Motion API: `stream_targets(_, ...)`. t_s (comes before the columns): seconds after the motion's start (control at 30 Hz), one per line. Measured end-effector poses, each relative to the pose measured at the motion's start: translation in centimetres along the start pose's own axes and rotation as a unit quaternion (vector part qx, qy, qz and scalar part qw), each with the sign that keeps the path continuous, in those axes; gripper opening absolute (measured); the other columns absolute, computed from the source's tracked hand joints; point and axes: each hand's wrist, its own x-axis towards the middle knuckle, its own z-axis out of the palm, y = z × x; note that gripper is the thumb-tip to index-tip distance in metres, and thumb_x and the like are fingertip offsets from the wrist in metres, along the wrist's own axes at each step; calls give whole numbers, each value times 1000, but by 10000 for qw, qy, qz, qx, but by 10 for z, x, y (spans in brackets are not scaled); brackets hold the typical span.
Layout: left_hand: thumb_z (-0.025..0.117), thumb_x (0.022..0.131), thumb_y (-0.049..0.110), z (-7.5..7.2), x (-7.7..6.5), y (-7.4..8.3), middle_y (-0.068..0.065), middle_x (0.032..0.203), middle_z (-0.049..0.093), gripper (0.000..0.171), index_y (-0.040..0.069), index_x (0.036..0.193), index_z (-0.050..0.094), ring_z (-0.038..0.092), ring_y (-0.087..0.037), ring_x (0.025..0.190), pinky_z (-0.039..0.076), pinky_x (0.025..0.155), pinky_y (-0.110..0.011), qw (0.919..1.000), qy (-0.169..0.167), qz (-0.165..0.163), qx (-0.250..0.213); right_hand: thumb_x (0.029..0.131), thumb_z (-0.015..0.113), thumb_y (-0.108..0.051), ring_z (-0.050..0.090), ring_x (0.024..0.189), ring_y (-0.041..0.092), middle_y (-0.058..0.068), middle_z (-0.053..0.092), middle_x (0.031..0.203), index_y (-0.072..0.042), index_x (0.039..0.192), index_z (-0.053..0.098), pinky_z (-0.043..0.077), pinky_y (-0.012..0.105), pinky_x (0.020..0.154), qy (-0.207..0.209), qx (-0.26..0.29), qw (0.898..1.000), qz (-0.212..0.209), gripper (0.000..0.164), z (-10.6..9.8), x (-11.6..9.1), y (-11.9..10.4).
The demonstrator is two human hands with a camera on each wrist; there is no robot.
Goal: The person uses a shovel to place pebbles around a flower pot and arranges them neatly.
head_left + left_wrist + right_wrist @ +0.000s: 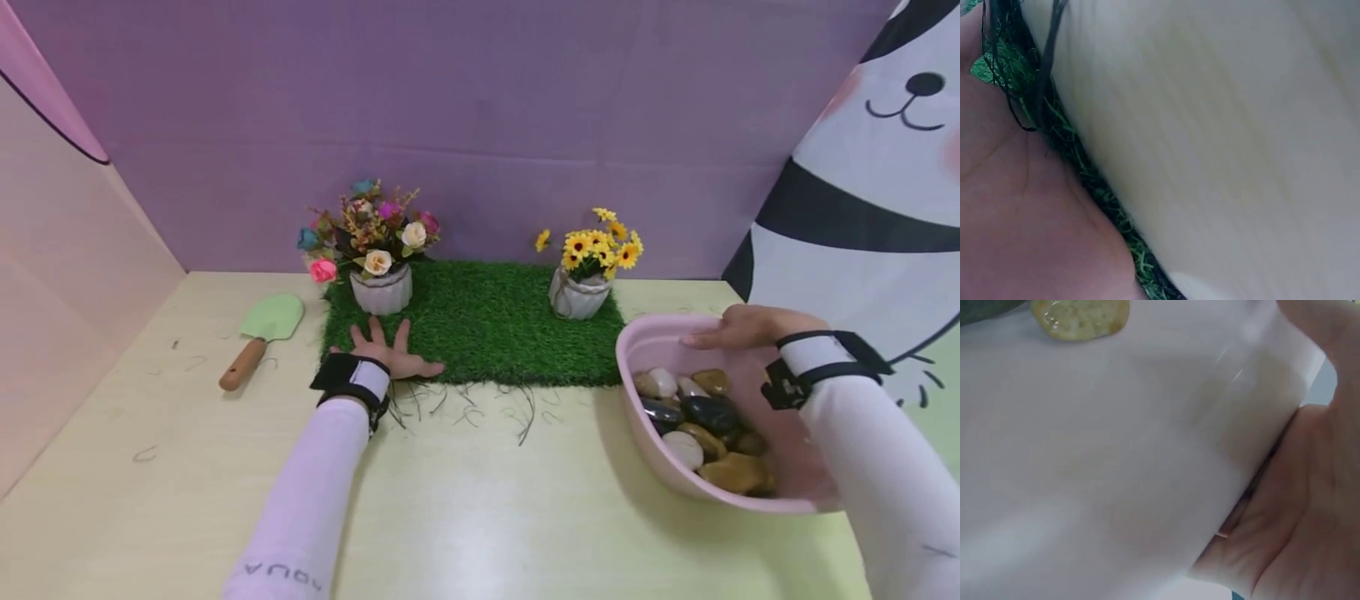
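My left hand (pixel 386 350) lies flat with spread fingers on the front left corner of a green artificial grass mat (pixel 487 321). In the left wrist view the palm (pixel 1022 212) presses the grass edge (pixel 1104 194) against the pale table (pixel 1229 137). My right hand (pixel 738 327) grips the far rim of a pink basin (pixel 630 350), which is tilted and holds several smooth stones (pixel 701 417). The right wrist view shows the hand (pixel 1297 506) wrapped over the basin wall (pixel 1116 456), with one yellowish stone (pixel 1079 315) inside.
Two white pots stand on the mat: mixed flowers (pixel 381 287) at the back left, yellow flowers (pixel 579 293) at the back right. A green trowel with a wooden handle (pixel 258 333) lies left of the mat. Walls close in at the back and both sides.
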Motion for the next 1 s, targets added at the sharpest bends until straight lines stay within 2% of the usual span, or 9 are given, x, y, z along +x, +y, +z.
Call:
stream_targets(0.1, 38, 93, 67, 1, 0, 0, -33, 160, -5, 87, 16, 159, 17, -12, -57, 145, -10, 112, -75, 10000, -11, 2, 22, 87, 43, -78, 41, 124, 60, 45, 38, 137, 21, 140, 31, 39, 70, 98, 26, 87, 10000, -30, 112, 4, -2, -4)
stream_targets(0.17, 38, 93, 68, 0, 0, 1, -33, 160, -5, 87, 16, 159, 17, -12, -57, 145, -10, 112, -75, 10000, -31, 12, 50, 89, 42, -76, 30, 130, 64, 46, 28, 144, 22, 143, 22, 33, 74, 102, 85, 70, 9998, -154, 113, 6, -2, -6)
stream_targets(0.23, 38, 93, 67, 0, -1, 1, -33, 160, -6, 87, 16, 159, 16, -12, -57, 145, -10, 112, -76, 10000, -27, 30, 84, 90, 42, -74, 26, 133, 64, 45, 25, 146, 20, 146, 19, 29, 75, 104, 131, 96, 9995, -254, 111, 8, -2, -9)
stream_targets(0.37, 41, 92, 66, -2, -2, 1, -33, 160, -8, 90, 15, 160, 12, -12, -57, 145, -7, 112, -77, 9996, 41, 93, 261, 92, 44, -69, 40, 127, 59, 42, 39, 140, 18, 141, 33, 36, 72, 100, 288, 22, 9984, -476, 101, 10, -3, -14)
stream_targets(0.47, 43, 91, 66, -2, -2, 1, -33, 160, -9, 92, 15, 160, 10, -12, -57, 145, -5, 111, -78, 9993, 82, 128, 350, 92, 46, -68, 47, 121, 57, 41, 46, 135, 17, 136, 40, 40, 69, 96, 323, 6, 9983, -491, 97, 12, -5, -19)
stream_targets(0.6, 44, 91, 66, -2, -1, -1, -34, 160, -10, 92, 15, 160, 9, -12, -58, 145, -5, 111, -78, 9994, 62, 125, 327, 91, 47, -69, 56, 109, 46, 34, 56, 122, 16, 129, 48, 46, 60, 92, 296, 54, 9984, -481, 93, 13, -7, -28)
stream_targets(0.7, 43, 91, 67, -1, 0, -1, -33, 160, -9, 92, 15, 160, 11, -13, -57, 145, -7, 112, -77, 9995, 40, 70, 307, 90, 48, -70, 57, 98, 34, 24, 60, 111, 13, 122, 53, 48, 51, 87, 255, 91, 9983, -512, 89, 12, -8, -37)
stream_targets(0.9, 43, 91, 67, -2, -1, 1, -33, 160, -9, 92, 15, 160, 11, -12, -57, 145, -6, 112, -77, 9994, 61, 47, 346, 90, 47, -71, 55, 92, 28, 17, 60, 101, 6, 113, 61, 47, 44, 83, 81, 46, 9987, -504, 82, 10, -11, -51)
stream_targets(1.0, 43, 91, 67, -2, -2, 2, -33, 160, -8, 92, 15, 160, 12, -12, -57, 145, -5, 112, -76, 9993, 59, 48, 355, 91, 46, -70, 55, 90, 26, 13, 60, 96, 1, 103, 65, 47, 44, 85, 20, -96, 9984, -563, 74, 10, -12, -58)
